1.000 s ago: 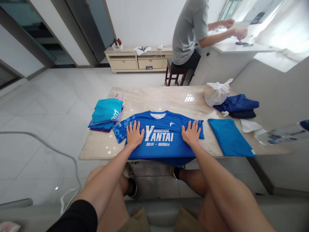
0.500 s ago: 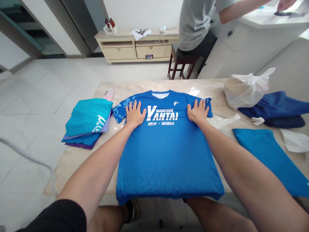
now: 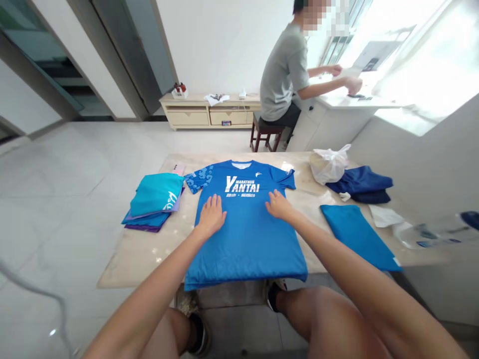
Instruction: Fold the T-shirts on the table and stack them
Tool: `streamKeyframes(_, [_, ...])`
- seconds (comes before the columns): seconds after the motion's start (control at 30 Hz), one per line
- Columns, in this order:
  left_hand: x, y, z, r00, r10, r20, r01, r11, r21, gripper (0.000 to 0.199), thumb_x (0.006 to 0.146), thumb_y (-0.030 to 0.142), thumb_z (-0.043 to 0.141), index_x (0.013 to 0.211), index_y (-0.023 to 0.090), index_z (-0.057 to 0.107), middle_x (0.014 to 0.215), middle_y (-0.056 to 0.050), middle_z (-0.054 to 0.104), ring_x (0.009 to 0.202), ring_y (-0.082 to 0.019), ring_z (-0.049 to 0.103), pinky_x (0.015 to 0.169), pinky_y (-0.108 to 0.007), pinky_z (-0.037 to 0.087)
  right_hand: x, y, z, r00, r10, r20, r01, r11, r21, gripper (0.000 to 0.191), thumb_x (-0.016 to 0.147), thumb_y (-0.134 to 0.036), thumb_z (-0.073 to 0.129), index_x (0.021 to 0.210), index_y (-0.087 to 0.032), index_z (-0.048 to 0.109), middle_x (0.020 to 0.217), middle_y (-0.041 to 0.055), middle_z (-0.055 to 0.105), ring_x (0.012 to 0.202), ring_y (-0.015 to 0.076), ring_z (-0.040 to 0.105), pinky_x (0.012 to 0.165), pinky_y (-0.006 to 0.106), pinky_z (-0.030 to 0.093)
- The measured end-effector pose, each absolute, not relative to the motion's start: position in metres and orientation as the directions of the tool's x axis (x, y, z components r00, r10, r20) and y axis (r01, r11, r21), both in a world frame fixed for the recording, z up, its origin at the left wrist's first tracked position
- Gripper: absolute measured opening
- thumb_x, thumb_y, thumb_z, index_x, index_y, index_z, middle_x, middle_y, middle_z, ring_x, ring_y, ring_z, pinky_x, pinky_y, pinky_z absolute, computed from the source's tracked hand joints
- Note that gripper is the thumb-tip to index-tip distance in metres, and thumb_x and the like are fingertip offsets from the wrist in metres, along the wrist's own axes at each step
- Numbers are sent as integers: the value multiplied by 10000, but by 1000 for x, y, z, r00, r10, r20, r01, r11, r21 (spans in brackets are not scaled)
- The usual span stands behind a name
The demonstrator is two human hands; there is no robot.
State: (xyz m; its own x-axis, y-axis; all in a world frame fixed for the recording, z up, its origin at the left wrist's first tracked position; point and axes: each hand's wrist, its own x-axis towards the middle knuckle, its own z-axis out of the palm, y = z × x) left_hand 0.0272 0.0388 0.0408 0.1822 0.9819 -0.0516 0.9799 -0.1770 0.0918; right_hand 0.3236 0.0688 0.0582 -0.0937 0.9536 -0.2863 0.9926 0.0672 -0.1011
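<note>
A blue T-shirt point(image 3: 243, 234) with white "MARATHON YANTAI" lettering lies spread out on the marble-look table point(image 3: 130, 259), its neck away from me and its hem at the near edge. My left hand point(image 3: 212, 214) rests on the left part of the shirt, below the patterned sleeve, fingers spread. On the right part, just below the lettering's right end, my right hand point(image 3: 279, 204) touches the fabric with its fingers apart. Neither hand holds anything.
Folded shirts point(image 3: 153, 197) are stacked at the left. To the right are a white plastic bag point(image 3: 329, 164), dark blue cloth point(image 3: 364, 182), a folded blue garment point(image 3: 357, 234) and clear packaging point(image 3: 430, 232). A person point(image 3: 284, 75) sits on a stool beyond.
Both my hands have slid down the shirt toward me, from beside the lettering to below it. The camera view has tilted up and shows more of the room and the seated person.
</note>
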Motion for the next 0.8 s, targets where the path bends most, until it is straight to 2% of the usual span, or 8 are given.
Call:
streamKeyframes(0.07, [22,-3,44,149,983,-104,988,-144,52,722,1073,362,485,1677,-24,401,1749,-302,370,1643,-425,361,1303,-485,374,305,28,66,-76,873,-482,996,44,-77,763,1129,-404,354,1740,39,239,1803,314,195,1683,408,239,1345,517,222])
streamKeyframes(0.2, [14,-59,59,170,964,-205,984,-178,-22,666,1096,343,439,1622,-64,478,1713,-336,403,1620,-431,401,1302,-478,373,278,-34,74,-26,813,-582,1000,14,-26,883,1088,-455,514,1711,108,242,1754,408,180,1666,485,234,1329,590,246])
streamKeyframes(0.27, [11,-71,74,183,941,-284,979,-202,-38,614,1081,342,486,1561,-30,574,1661,-340,483,1541,-434,518,1236,-477,454,276,-47,82,-36,781,-623,999,23,-29,839,1047,-463,596,1666,73,409,1702,390,359,1616,481,368,1296,590,330])
streamKeyframes(0.33, [6,-75,87,195,918,-344,977,-214,-19,507,1059,375,546,1389,39,732,1474,-316,675,1349,-424,688,1097,-469,561,281,-49,92,-60,748,-661,998,40,-46,716,1014,-494,647,1542,-10,626,1579,319,584,1496,455,559,1222,551,455])
streamKeyframes(0.43, [0,-70,98,195,924,-330,979,-202,12,442,1082,406,505,1237,109,793,1232,-253,790,1169,-392,765,960,-457,606,295,-42,104,-72,761,-645,997,55,-47,608,1049,-515,594,1446,-71,719,1486,260,687,1383,423,669,1147,511,531])
streamKeyframes(0.53, [0,-61,96,192,957,-217,981,-190,30,413,1098,309,456,1359,121,715,1329,-232,747,1246,-361,719,983,-441,589,310,-29,105,-43,829,-557,999,43,-14,636,1112,-446,477,1592,-40,569,1592,290,588,1453,421,608,1182,522,495])
streamKeyframes(0.63, [6,-49,86,209,969,-134,977,-204,55,423,1090,288,499,1446,127,661,1483,-232,672,1320,-353,671,1029,-440,574,319,-14,96,-10,868,-496,999,27,28,707,1111,-393,474,1684,16,406,1668,334,474,1530,433,522,1219,533,448])
streamKeyframes(0.8, [11,-27,65,201,971,-133,979,-194,58,605,1047,279,611,1611,78,531,1671,-296,498,1479,-438,554,1112,-542,540,321,5,79,-14,888,-459,998,43,52,734,1102,-413,476,1718,-25,381,1701,313,440,1560,431,486,1247,545,406])
